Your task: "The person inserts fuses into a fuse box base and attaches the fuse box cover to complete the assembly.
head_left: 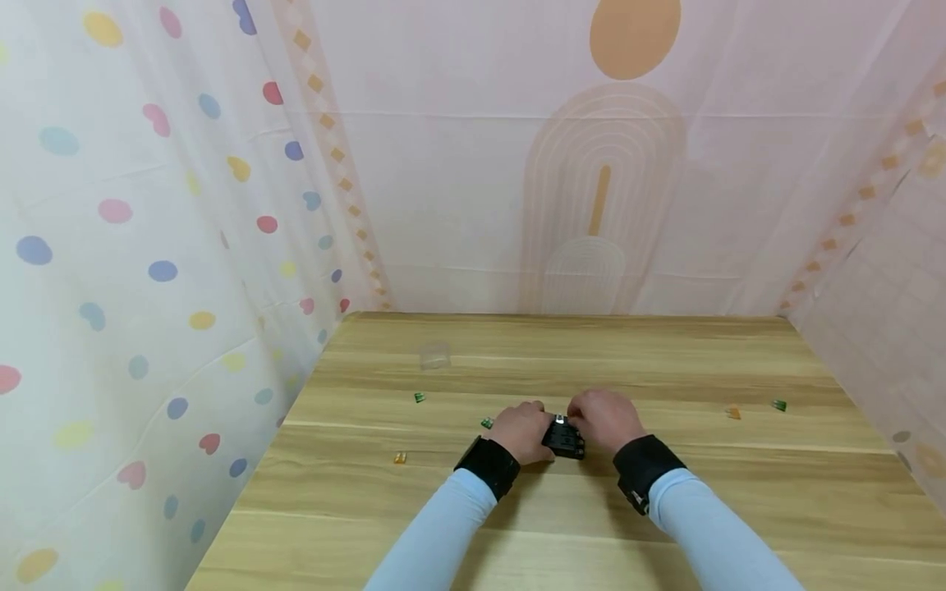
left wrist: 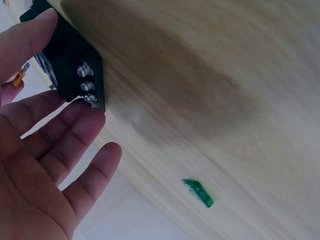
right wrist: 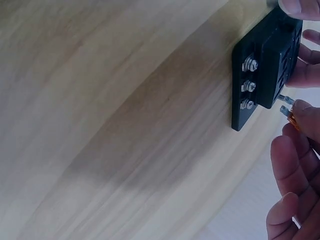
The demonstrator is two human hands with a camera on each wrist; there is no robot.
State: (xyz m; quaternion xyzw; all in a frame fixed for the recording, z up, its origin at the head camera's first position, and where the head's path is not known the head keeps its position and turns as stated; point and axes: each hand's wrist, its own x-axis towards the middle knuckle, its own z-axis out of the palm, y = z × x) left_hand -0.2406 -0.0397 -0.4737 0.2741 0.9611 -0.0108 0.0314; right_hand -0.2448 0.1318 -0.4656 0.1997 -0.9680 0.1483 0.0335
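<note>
On the wooden table sits a black fuse block (head_left: 565,441) with a row of silver screw terminals along its side. My left hand (head_left: 521,431) grips it, thumb on one side and fingertips at the other. In the right wrist view, my right hand (right wrist: 300,150) pinches an orange blade fuse (right wrist: 292,119), its metal prongs beside the end of the block. Whether the prongs touch the block is unclear. A green blade fuse (head_left: 486,423) lies just left of my left hand.
Another green fuse (head_left: 420,397) and an orange fuse (head_left: 400,458) lie on the left of the table. Over at the right are an orange fuse (head_left: 733,413) and a green fuse (head_left: 779,405). A clear plastic cover (head_left: 435,356) rests near the back. Patterned curtains (head_left: 458,189) hang around the table.
</note>
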